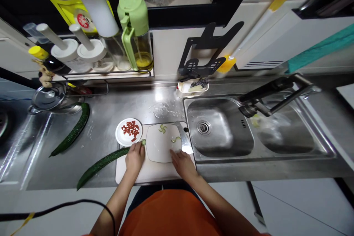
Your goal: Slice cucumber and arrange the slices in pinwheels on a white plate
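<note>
My left hand (135, 158) is closed over the cut end of a long dark green cucumber (103, 164). Its pale green tip shows just past my fingers, and the rest reaches out to the left. My right hand (182, 163) lies with fingers stretched out over the lower right edge of a white square plate (162, 145). A few curved cucumber slices (163, 129) are fanned near the plate's top, and more lie at its right side. Under the plate is a white cutting board (155, 173). A knife (185, 138) lies along the plate's right side.
A round white dish (121, 138) with small red pieces stands left of the plate. Another cucumber (73, 134) lies further left. The sink (221, 127) with its black faucet (265, 92) is on the right. Behind are a green-lidded oil bottle (135, 29) and seasoning jars (92, 53).
</note>
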Tool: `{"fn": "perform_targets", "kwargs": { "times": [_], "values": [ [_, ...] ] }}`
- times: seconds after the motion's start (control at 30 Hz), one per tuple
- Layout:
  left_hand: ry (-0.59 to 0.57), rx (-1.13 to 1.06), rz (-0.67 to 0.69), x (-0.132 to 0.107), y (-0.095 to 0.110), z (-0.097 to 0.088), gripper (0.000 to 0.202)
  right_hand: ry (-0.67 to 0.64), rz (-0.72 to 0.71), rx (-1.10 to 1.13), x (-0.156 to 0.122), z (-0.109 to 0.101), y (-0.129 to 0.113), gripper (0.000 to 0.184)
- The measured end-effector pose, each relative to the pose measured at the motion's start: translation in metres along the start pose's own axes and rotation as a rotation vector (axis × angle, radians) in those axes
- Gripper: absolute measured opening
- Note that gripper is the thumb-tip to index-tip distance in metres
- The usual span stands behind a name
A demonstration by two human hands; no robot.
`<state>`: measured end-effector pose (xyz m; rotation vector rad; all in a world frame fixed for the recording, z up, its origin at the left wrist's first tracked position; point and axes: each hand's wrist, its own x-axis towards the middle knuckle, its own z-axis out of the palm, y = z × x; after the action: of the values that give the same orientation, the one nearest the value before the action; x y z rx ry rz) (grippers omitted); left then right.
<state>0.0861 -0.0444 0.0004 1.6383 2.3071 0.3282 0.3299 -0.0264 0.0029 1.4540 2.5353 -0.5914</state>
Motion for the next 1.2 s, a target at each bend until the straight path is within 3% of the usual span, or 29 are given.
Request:
{"fn": "perform_targets", "kwargs": {
  "times": [0.37, 0.83, 1.2],
  "values": [
    [-0.039, 0.132, -0.033, 0.003, 0.014, 0.002, 0.034, 0.001, -0.019, 0.017, -0.004, 0.002, -0.006, 0.034],
    [-0.066, 0.079, -0.106, 0.011, 0.024, -0.004, 0.03, -0.009, -0.076, 0.013, -0.005, 0.002, -0.008, 0.032],
    [-0.073, 0.038, -0.114, 0.011, 0.02, -0.002, 0.029, -0.045, -0.073, 0.047, -0.006, -0.002, -0.009, 0.034]
  ]
}}
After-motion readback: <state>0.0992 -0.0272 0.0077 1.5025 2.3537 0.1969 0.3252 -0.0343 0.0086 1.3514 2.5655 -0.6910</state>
